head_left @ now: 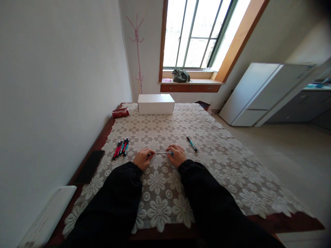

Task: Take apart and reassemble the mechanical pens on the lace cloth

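Note:
My left hand (143, 158) and my right hand (177, 155) are both closed over the middle of the table, a short way apart. Between them stretches a thin pale rod (161, 153), like the inner refill of a pen. A dark end shows at the left fingertips, and a bit of teal shows at the right ones; most of the pen is covered by fingers. Several click pens (120, 148) with red, teal and black barrels lie side by side left of my left hand. One teal and black pen (191, 144) lies alone beyond my right hand.
A flowered lace cloth (159, 210) covers the table. At its far end stand a white box (156, 104) and a red packet (120, 113). Along the left edge lie a flat black object (90, 167) and a long white object (48, 217), beside the wall.

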`<state>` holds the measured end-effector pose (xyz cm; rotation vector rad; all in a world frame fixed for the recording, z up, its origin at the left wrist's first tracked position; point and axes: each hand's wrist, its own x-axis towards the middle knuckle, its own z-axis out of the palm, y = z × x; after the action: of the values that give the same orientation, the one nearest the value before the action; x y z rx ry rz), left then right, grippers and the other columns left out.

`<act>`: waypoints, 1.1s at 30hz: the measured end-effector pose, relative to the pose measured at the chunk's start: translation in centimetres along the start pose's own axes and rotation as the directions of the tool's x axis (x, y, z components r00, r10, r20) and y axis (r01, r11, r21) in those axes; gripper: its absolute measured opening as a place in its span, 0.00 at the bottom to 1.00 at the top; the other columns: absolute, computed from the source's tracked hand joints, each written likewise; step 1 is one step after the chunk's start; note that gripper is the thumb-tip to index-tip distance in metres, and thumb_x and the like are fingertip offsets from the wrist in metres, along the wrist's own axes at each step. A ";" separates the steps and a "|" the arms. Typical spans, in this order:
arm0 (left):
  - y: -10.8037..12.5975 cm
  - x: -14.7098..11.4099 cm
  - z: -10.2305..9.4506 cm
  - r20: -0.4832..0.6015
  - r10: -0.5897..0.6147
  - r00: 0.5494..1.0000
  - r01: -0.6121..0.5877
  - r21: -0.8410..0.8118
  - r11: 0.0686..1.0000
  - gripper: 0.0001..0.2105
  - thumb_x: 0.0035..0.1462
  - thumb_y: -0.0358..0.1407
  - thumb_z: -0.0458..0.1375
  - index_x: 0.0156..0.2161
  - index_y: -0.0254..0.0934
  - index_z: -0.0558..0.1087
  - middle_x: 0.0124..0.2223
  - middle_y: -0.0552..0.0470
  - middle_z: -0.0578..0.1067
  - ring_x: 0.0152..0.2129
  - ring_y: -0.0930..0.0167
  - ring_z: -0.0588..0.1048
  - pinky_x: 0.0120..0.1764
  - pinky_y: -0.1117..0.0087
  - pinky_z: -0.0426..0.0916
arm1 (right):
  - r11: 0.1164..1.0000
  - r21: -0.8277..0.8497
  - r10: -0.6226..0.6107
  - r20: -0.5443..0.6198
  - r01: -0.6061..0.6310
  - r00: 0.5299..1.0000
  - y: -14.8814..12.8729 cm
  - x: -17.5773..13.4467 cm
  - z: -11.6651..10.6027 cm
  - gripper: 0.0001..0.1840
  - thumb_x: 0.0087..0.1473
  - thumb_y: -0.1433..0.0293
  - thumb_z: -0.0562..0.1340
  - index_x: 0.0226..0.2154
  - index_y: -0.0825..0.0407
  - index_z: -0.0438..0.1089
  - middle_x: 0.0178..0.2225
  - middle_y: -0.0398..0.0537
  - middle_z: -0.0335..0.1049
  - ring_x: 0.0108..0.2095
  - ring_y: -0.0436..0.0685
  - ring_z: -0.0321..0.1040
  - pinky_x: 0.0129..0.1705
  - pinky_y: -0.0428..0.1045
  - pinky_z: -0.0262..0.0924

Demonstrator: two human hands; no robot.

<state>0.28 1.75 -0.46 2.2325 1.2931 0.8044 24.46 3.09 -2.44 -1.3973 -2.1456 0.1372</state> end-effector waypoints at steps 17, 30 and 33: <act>-0.7 0.0 -0.1 -0.114 -0.113 0.987 0.123 0.089 0.988 0.14 0.56 0.24 0.49 0.39 0.39 0.75 0.41 0.50 0.77 0.42 0.67 0.71 0.49 0.63 0.65 | 1.000 -0.009 0.026 -0.004 -0.027 1.000 0.2 -0.1 0.1 0.10 0.51 0.71 0.60 0.38 0.46 0.72 0.45 0.47 0.69 0.48 0.59 0.62 0.55 0.58 0.50; -1.2 0.1 0.0 -0.116 -0.142 0.983 0.154 0.100 0.983 0.15 0.45 0.19 0.47 0.32 0.37 0.72 0.33 0.50 0.72 0.35 0.68 0.70 0.43 0.67 0.65 | 1.000 0.006 0.029 -0.006 -0.029 1.000 0.1 0.0 0.0 0.09 0.52 0.70 0.60 0.38 0.46 0.72 0.46 0.48 0.69 0.48 0.60 0.62 0.56 0.59 0.49; -0.7 0.1 0.0 -0.145 -0.135 0.980 0.149 0.091 0.985 0.11 0.53 0.24 0.47 0.32 0.37 0.71 0.34 0.49 0.72 0.35 0.68 0.70 0.43 0.67 0.64 | 0.999 0.008 0.033 -0.011 -0.033 0.999 0.0 -0.1 -0.1 0.10 0.52 0.70 0.60 0.38 0.46 0.72 0.46 0.47 0.69 0.48 0.60 0.62 0.56 0.59 0.49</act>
<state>-0.09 2.17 -0.83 2.1632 1.5731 0.8701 24.54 3.02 -2.41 -1.4257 -2.1117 0.1499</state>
